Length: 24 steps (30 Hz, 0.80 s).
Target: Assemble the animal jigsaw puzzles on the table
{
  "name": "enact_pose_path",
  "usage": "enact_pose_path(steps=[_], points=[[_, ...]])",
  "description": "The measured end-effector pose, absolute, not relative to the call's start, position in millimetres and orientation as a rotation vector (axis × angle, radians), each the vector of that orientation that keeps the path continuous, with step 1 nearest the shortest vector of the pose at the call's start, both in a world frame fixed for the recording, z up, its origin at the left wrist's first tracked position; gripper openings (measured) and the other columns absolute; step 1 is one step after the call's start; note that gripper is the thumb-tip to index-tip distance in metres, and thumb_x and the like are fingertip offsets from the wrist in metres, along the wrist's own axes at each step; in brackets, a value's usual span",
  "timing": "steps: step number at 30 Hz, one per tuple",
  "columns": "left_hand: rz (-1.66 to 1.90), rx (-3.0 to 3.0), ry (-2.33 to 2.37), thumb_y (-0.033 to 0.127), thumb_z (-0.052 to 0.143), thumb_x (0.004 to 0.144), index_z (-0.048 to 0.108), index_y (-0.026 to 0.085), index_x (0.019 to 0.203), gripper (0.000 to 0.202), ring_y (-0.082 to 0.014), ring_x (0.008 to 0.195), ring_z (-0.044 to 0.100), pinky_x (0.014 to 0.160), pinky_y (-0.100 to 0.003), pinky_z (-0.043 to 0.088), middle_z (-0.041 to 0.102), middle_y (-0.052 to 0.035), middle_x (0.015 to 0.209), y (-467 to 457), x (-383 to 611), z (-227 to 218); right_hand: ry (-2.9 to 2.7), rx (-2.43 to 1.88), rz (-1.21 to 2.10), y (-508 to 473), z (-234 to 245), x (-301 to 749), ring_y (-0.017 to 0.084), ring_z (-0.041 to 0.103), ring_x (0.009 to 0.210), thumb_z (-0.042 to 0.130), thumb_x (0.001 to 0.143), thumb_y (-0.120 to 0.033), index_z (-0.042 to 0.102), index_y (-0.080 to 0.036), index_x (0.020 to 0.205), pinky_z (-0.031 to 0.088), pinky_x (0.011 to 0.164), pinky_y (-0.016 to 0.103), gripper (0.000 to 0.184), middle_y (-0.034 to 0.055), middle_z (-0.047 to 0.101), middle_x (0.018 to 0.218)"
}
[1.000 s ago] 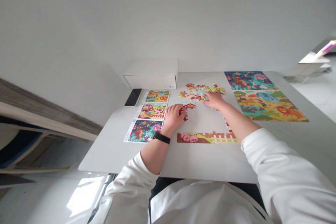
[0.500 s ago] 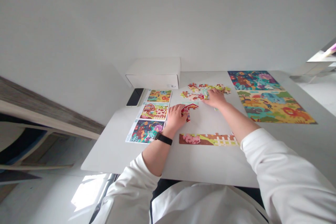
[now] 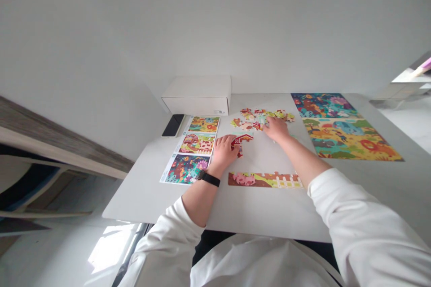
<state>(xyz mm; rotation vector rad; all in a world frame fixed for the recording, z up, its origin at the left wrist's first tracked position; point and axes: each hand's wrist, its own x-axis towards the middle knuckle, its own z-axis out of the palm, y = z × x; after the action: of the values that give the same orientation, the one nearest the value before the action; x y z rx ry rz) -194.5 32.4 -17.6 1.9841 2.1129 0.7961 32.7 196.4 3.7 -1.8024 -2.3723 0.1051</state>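
Note:
My left hand (image 3: 224,150), with a black band on the wrist, rests on the white table (image 3: 151,188) and pinches a joined red barn puzzle section (image 3: 241,140). My right hand (image 3: 276,128) lies flat, fingers stretched into a scatter of loose puzzle pieces (image 3: 259,116), touching them. A finished bottom strip with a pink pig and white fence (image 3: 266,180) lies nearer to me, between my forearms.
Three reference picture cards (image 3: 191,152) lie left of my left hand. A black phone (image 3: 173,124) and a white box (image 3: 198,95) sit at the back. Two finished puzzles (image 3: 340,128) lie to the right. A shelf stands at far left.
My right hand has slid a little farther back among the loose pieces. My left hand stays on the red barn section. The view shifted slightly.

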Motion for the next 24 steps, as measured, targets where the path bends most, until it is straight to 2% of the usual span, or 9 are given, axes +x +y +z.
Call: enact_pose_path(steps=[3,5,11,15,17,20,22,24], points=[[0.826,1.968,2.1,0.026,0.065,0.099,0.069,0.023,0.136,0.037,-0.0325,0.137,0.061,0.122,-0.051,0.042,0.072,-0.011,0.142,34,-196,-18,-2.394,-1.817,0.162,209,8,32,0.033,0.07,0.123,0.058,0.103,-0.029,0.07,-0.019,0.137,0.053,0.106,0.045,0.037,0.0165,0.078,0.13],[0.852,1.951,2.09,0.027,0.066,0.098,0.069,0.022,0.134,0.036,-0.0334,0.135,0.062,0.121,-0.051,0.044,0.073,-0.0121,0.14,35,-198,-20,-2.408,-1.805,0.195,217,9,31,0.033,0.071,0.123,0.063,0.099,-0.027,0.071,-0.021,0.137,0.053,0.104,0.043,0.039,0.0148,0.078,0.13],[0.908,1.933,2.066,0.025,0.068,0.096,0.07,0.024,0.131,0.036,-0.0328,0.133,0.064,0.12,-0.051,0.046,0.074,-0.0114,0.136,37,-200,-22,-2.403,-1.829,0.251,241,9,23,0.03,0.073,0.122,0.066,0.098,-0.035,0.077,-0.02,0.131,0.055,0.099,0.036,0.038,0.016,0.079,0.129],[0.929,1.907,2.079,0.022,0.065,0.096,0.07,0.024,0.131,0.035,-0.0317,0.131,0.065,0.119,-0.049,0.047,0.075,-0.0117,0.134,36,-200,-21,-2.434,-1.866,0.332,256,10,19,0.031,0.075,0.117,0.076,0.09,-0.035,0.083,-0.023,0.118,0.056,0.095,0.035,0.031,0.0127,0.083,0.121],[0.941,1.901,2.082,0.021,0.065,0.096,0.07,0.023,0.131,0.035,-0.0319,0.131,0.065,0.119,-0.05,0.047,0.075,-0.0123,0.134,36,-200,-22,-2.403,-1.846,0.388,259,11,21,0.03,0.076,0.115,0.081,0.086,-0.036,0.084,-0.023,0.114,0.056,0.096,0.035,0.031,0.0118,0.083,0.119],[0.954,1.891,2.075,0.021,0.066,0.095,0.07,0.022,0.131,0.036,-0.032,0.131,0.065,0.119,-0.05,0.048,0.075,-0.0125,0.134,36,-201,-23,-2.293,-1.846,0.411,257,12,25,0.03,0.075,0.117,0.085,0.081,-0.033,0.081,-0.019,0.117,0.055,0.102,0.037,0.038,0.0151,0.081,0.125],[0.969,1.883,2.071,0.021,0.066,0.095,0.07,0.023,0.13,0.035,-0.0317,0.131,0.066,0.119,-0.05,0.049,0.075,-0.0121,0.134,37,-202,-24,-2.173,-1.856,0.409,253,14,28,0.031,0.075,0.118,0.082,0.083,-0.027,0.081,-0.017,0.112,0.055,0.104,0.039,0.03,0.0166,0.08,0.125],[0.982,1.883,2.058,0.021,0.067,0.094,0.07,0.022,0.13,0.036,-0.0317,0.132,0.066,0.119,-0.051,0.049,0.075,-0.0124,0.134,37,-203,-23,-2.008,-1.823,0.493,247,17,33,0.029,0.077,0.112,0.074,0.088,-0.021,0.078,-0.018,0.101,0.057,0.102,0.039,0.015,0.0144,0.082,0.115]])
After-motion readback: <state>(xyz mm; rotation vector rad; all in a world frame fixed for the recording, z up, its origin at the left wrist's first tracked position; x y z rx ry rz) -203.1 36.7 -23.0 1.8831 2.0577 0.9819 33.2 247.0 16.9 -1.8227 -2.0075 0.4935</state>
